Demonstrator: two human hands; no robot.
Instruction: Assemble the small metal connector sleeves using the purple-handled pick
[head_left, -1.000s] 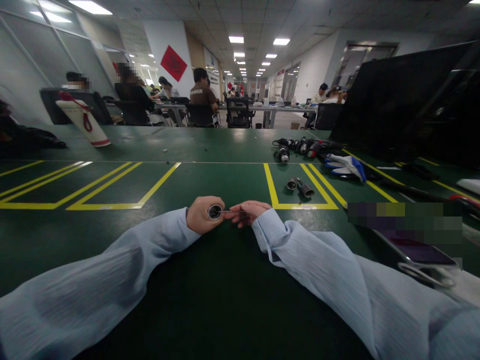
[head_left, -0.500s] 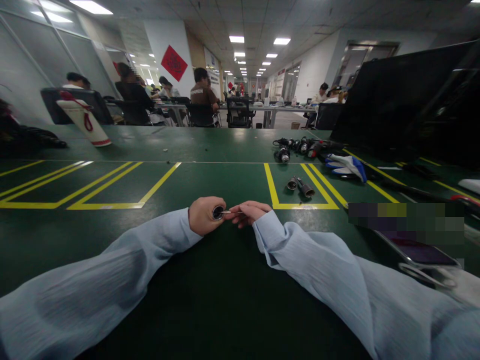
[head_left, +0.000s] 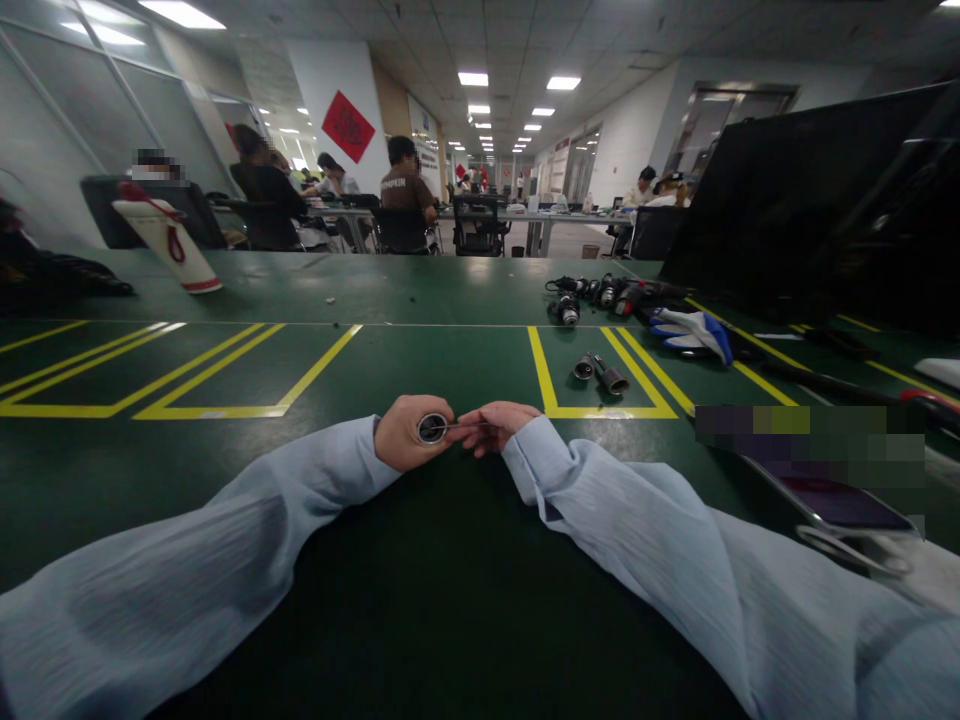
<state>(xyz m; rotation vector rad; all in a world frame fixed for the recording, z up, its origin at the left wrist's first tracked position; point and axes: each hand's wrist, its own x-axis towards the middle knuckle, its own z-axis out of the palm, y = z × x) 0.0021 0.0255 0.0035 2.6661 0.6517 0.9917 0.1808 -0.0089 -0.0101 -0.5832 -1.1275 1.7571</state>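
My left hand (head_left: 405, 432) is closed around a round metal cylinder (head_left: 431, 429), its open end turned up towards me. From the right, my right hand (head_left: 501, 427) pinches a thin metal rod-like tool (head_left: 459, 427). Its tip reaches into the mouth of the cylinder; whether it touches the inside I cannot tell. The fingertips of both hands nearly meet above the green table. Beyond my right hand, two similar metal pieces, a short cylinder (head_left: 583, 367) and a cylinder with a stem (head_left: 613, 377), lie inside a yellow taped box.
Several dark cylindrical parts (head_left: 568, 309) lie farther back, near blue-and-white gloves (head_left: 691, 334). A phone (head_left: 840, 500) rests at the right, before a large black screen (head_left: 810, 190). A white tumbler (head_left: 169, 240) stands at the back left. People sit at desks beyond.
My left hand has shifted slightly left and tilted the cylinder, so more of its open end faces me. The thin tool stays at the opening, and my right hand has barely moved.
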